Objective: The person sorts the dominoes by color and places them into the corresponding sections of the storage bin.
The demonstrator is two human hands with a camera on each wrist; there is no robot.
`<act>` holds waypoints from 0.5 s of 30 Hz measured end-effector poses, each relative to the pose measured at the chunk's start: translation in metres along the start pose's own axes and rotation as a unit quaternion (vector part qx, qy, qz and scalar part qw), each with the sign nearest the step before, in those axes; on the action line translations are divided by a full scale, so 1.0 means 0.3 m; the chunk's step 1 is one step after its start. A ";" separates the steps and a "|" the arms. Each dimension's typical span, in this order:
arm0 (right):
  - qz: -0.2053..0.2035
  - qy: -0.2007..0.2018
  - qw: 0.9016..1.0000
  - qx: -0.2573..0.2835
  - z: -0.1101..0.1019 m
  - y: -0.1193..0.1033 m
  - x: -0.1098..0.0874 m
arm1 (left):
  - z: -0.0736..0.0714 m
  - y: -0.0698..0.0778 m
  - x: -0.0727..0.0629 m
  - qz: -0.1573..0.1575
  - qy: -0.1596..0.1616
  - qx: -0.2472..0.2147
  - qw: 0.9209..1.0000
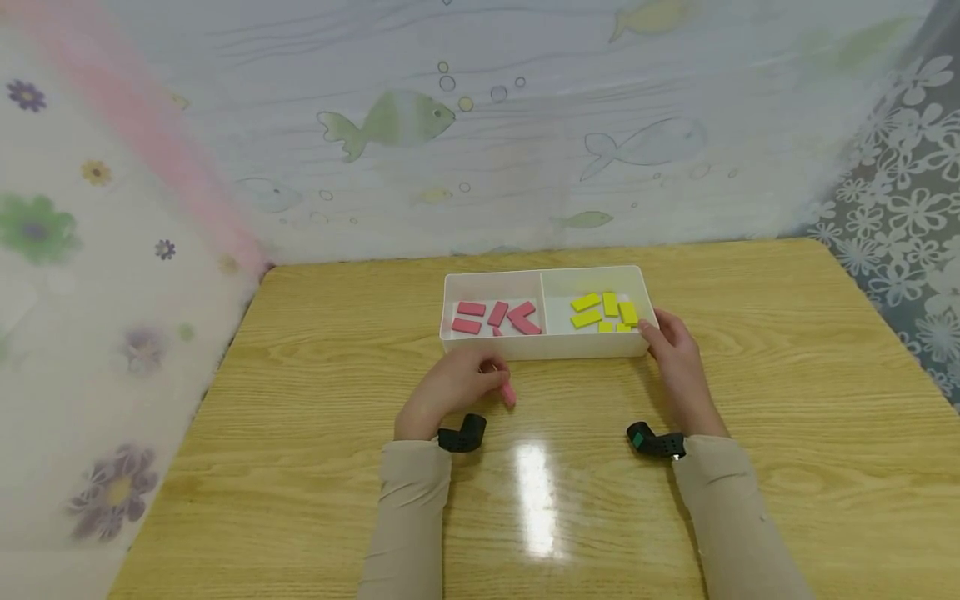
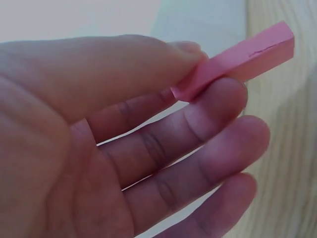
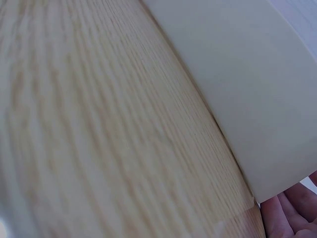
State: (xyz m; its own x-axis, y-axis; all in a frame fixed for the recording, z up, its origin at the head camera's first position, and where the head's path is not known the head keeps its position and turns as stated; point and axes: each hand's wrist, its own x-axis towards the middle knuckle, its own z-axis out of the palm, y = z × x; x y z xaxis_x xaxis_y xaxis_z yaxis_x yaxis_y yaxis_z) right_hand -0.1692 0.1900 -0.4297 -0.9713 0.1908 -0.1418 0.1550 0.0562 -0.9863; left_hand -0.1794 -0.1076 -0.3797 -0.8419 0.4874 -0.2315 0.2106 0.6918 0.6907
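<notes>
In the head view my left hand (image 1: 459,382) is just in front of the white two-compartment box (image 1: 555,347). Between its thumb and fingers it pinches a pink block (image 2: 247,57), one end of which sticks out. My right hand (image 1: 678,358) grips the box at its right front corner, thumb over the rim and fingers along the outer side. Several pink blocks (image 1: 471,308) lie in the left compartment. The right one holds several yellow blocks (image 1: 586,318). Only a few fingers (image 3: 292,210) of the right hand show in the right wrist view.
The box stands toward the back of a wooden table (image 1: 315,467). Behind it rises a wall (image 1: 525,183) painted with fish. Each wrist carries a black strapped device, one on the left wrist (image 1: 463,435) and one on the right wrist (image 1: 654,442).
</notes>
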 end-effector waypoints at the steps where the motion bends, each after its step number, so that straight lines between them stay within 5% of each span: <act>1: 0.001 0.000 1.000 -0.001 0.000 0.000 0.000 | -0.003 0.000 -0.002 0.004 0.000 -0.011 1.000; 6: 0.004 -0.001 1.000 -0.004 0.000 -0.001 -0.001 | -0.017 0.008 -0.012 0.014 0.013 -0.024 1.000; 15: 0.009 -0.001 1.000 -0.008 -0.004 0.001 -0.001 | -0.030 0.022 -0.016 -0.016 0.052 -0.008 0.998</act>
State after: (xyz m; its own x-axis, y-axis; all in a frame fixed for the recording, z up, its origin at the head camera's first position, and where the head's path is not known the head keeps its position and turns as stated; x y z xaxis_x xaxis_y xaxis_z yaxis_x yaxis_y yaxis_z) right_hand -0.1687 0.1912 -0.4299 -0.9685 0.1905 -0.1602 0.1757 0.0677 -0.9821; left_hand -0.1783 -0.1101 -0.3678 -0.8951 0.4069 -0.1823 0.1751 0.6968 0.6956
